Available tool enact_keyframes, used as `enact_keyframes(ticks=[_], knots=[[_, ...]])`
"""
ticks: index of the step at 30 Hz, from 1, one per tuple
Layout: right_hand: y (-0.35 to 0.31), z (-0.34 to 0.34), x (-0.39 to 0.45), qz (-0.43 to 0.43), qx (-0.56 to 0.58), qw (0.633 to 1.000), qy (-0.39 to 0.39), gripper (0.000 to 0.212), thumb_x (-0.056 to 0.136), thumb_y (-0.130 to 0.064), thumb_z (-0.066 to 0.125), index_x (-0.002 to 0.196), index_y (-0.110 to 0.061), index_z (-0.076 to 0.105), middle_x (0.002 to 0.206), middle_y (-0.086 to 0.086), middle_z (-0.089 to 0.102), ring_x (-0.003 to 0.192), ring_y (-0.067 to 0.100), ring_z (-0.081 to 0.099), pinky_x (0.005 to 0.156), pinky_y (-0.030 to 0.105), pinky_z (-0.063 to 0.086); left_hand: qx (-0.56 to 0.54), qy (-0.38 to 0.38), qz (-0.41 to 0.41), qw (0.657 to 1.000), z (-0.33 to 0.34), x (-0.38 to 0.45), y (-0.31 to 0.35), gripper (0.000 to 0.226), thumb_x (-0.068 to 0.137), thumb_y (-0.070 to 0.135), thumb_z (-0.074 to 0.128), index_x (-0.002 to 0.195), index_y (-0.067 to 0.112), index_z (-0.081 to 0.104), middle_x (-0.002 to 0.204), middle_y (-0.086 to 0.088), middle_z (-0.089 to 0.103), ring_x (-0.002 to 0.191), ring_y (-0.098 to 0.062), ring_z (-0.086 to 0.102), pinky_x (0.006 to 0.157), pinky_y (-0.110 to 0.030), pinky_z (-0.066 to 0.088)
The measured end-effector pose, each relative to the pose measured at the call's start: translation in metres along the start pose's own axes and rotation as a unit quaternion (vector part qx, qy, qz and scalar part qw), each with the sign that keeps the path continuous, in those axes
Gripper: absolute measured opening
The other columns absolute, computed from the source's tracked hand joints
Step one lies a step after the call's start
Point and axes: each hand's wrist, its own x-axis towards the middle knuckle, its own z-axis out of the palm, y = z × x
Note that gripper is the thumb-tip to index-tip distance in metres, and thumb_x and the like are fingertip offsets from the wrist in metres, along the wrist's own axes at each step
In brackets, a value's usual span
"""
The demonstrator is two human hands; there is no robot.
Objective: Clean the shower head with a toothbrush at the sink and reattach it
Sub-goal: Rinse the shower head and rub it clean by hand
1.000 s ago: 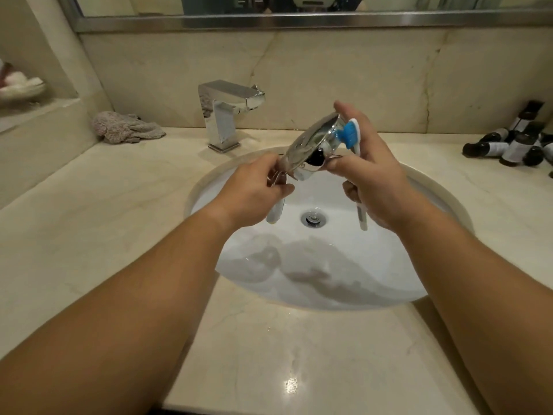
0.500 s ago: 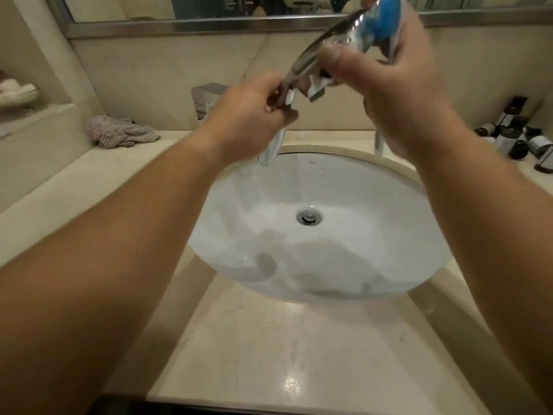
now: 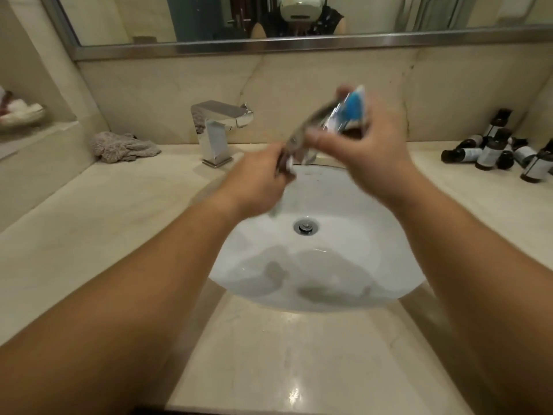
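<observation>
Around me: chrome faucet point(image 3: 223, 131) at the back of the beige counter point(image 3: 89, 235), a crumpled grey cloth point(image 3: 124, 146) to its left, and dark mini toiletry bottles point(image 3: 490, 152) clustered far right, some upright, some lying down. Mirror point(image 3: 269, 16) runs along the top w/ a steel frame. A shelf far left holds a dish w/ smth white, too blurry to ID. White sink point(image 3: 344, 256) sits below my hands, drain point(image 3: 305, 226) in the middle.

Both forearms reach fwd from the bottom corners and meet above the back half of the basin, in front of the faucet's right side.

Left hand point(image 3: 257, 187) is curled round the shower head's point(image 3: 314, 122) handle end. Right hand point(image 3: 368, 145) grips the round chrome face end, fingers wrapped over it, w/ the blue-and-white toothbrush point(image 3: 354, 107) held against it. Heavy motion blur, so I can't tell the exact finger placement. Shower head is tilted, head end up-right, over the sink.
</observation>
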Motion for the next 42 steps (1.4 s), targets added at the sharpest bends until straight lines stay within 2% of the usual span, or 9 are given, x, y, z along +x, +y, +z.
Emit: enact_keyframes(ticks=[2,6,11,15,19,23,28,35,42], knots=[[0.016,0.004,-0.01,0.056,-0.032,0.998,-0.023,0.038,0.069,-0.045,0.083,0.094,-0.032,0.058,0.092,-0.006,0.069,0.087,0.011,0.067,0.086,0.04,0.055,0.019,-0.083,-0.021,0.996,0.016,-0.006,-0.011,0.016,0.097,0.025,0.067,0.11,0.03,0.06,0.104,0.004,0.063,0.106,-0.025,0.061,0.081,-0.031,0.04],[-0.004,-0.012,0.002,0.033,-0.007,0.999,0.015,0.036,0.07,-0.047,0.08,0.092,-0.036,0.053,0.102,0.0,0.065,0.1,0.022,0.064,0.093,0.046,0.052,0.029,0.0,0.031,0.999,-0.011,0.016,0.0,0.024,0.094,0.031,0.065,0.117,0.028,0.066,0.099,0.003,0.065,0.097,-0.025,0.061,0.081,-0.036,0.047],[-0.021,-0.024,0.009,-0.006,-0.001,0.999,0.033,0.033,0.077,-0.045,0.076,0.097,-0.037,0.051,0.098,-0.009,0.06,0.096,0.013,0.061,0.087,0.03,0.053,0.029,0.056,0.047,0.997,-0.019,0.022,0.016,0.023,0.097,0.032,0.063,0.118,0.025,0.065,0.105,-0.002,0.07,0.099,-0.028,0.062,0.086,-0.041,0.051],[0.023,-0.002,-0.019,0.122,-0.067,0.989,-0.04,0.051,0.065,-0.053,0.082,0.1,-0.023,0.06,0.091,-0.004,0.069,0.085,0.016,0.066,0.08,0.04,0.055,0.036,-0.126,-0.031,0.991,0.033,-0.014,-0.009,0.023,0.099,0.028,0.065,0.121,0.027,0.06,0.11,0.001,0.065,0.1,-0.023,0.059,0.08,-0.03,0.04],[0.0,-0.014,-0.008,0.085,-0.036,0.996,-0.006,0.038,0.07,-0.047,0.082,0.095,-0.032,0.057,0.095,-0.006,0.065,0.089,0.012,0.064,0.08,0.029,0.052,0.037,-0.021,0.017,0.999,-0.001,0.002,0.001,0.017,0.096,0.024,0.067,0.113,0.026,0.065,0.094,0.004,0.062,0.096,-0.025,0.061,0.075,-0.031,0.039],[-0.036,-0.03,0.005,-0.005,-0.022,0.999,0.04,0.038,0.075,-0.048,0.077,0.1,-0.039,0.049,0.101,-0.004,0.062,0.097,0.018,0.062,0.088,0.035,0.054,0.026,0.06,0.05,0.997,-0.041,0.016,0.025,0.017,0.098,0.029,0.065,0.115,0.025,0.066,0.095,0.001,0.067,0.088,-0.024,0.059,0.078,-0.038,0.047],[0.014,-0.012,-0.016,0.107,-0.081,0.99,-0.043,0.049,0.067,-0.056,0.08,0.103,-0.029,0.06,0.089,-0.011,0.064,0.079,0.004,0.061,0.07,0.024,0.047,0.044,-0.088,0.002,0.995,0.008,-0.012,-0.002,0.019,0.097,0.025,0.067,0.116,0.028,0.064,0.099,0.003,0.065,0.098,-0.025,0.062,0.082,-0.035,0.048],[0.003,-0.024,0.005,0.091,-0.081,0.992,-0.018,0.069,0.072,-0.059,0.074,0.127,-0.023,0.051,0.106,-0.006,0.06,0.097,0.012,0.059,0.087,0.032,0.052,0.075,0.004,0.029,0.997,-0.019,0.021,-0.008,0.017,0.096,0.028,0.066,0.112,0.024,0.066,0.095,0.0,0.066,0.093,-0.028,0.06,0.081,-0.04,0.051],[0.01,-0.018,-0.002,0.11,-0.09,0.989,-0.042,0.069,0.072,-0.058,0.074,0.128,-0.025,0.049,0.097,-0.01,0.057,0.091,0.01,0.058,0.075,0.024,0.049,0.081,-0.016,0.032,0.996,-0.018,0.014,-0.015,0.022,0.095,0.027,0.067,0.117,0.03,0.068,0.098,0.003,0.067,0.095,-0.027,0.061,0.084,-0.042,0.054]])
